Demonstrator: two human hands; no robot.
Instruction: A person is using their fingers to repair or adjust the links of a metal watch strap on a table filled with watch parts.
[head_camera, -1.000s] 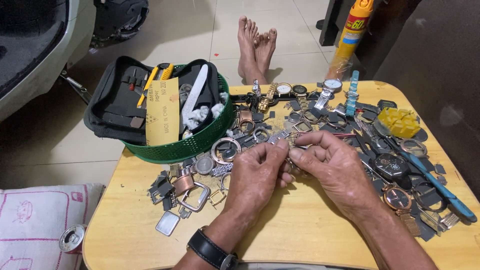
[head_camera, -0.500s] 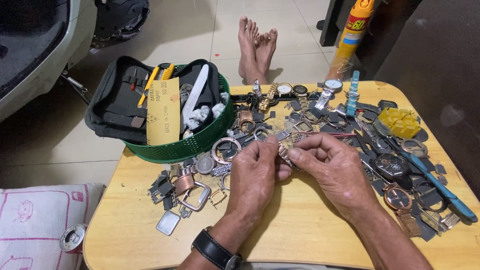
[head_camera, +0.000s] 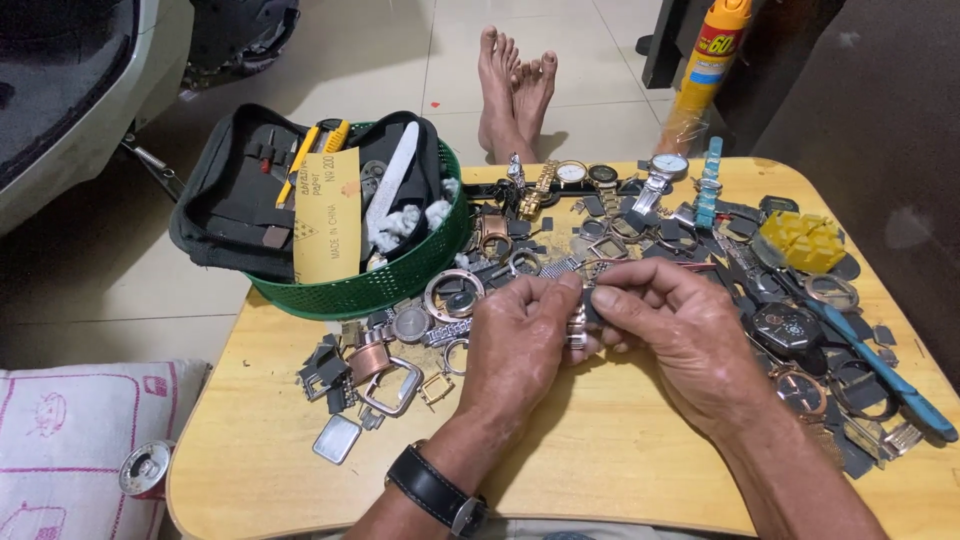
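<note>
At the left of the wooden bench (head_camera: 600, 470) stood a round green basket (head_camera: 400, 285), holding a dark zip tool case (head_camera: 235, 215) laid open with yellow-handled tools in it, a sheet of yellow sandpaper (head_camera: 327, 215), a long white file (head_camera: 392, 185) and some bits of white cloth. Loose watch cases, rings and buckles lay scattered just in front of the basket. The left hand (head_camera: 520, 350), a black wristwatch (head_camera: 435, 490) on its wrist, had thumb and forefinger closed on one end of a short metal watch band piece (head_camera: 578, 322), held above the middle of the bench. The right hand (head_camera: 680, 335) pinched the other end, its fingers closed tight as well. The piece looked light, stiff within each link yet jointed, smooth and likely slippery, so best gripped by its flat sides near the ends. Further right lay more watches, dark watch parts, a yellow block (head_camera: 805, 240) and blue-handled pliers (head_camera: 880, 370).
</note>
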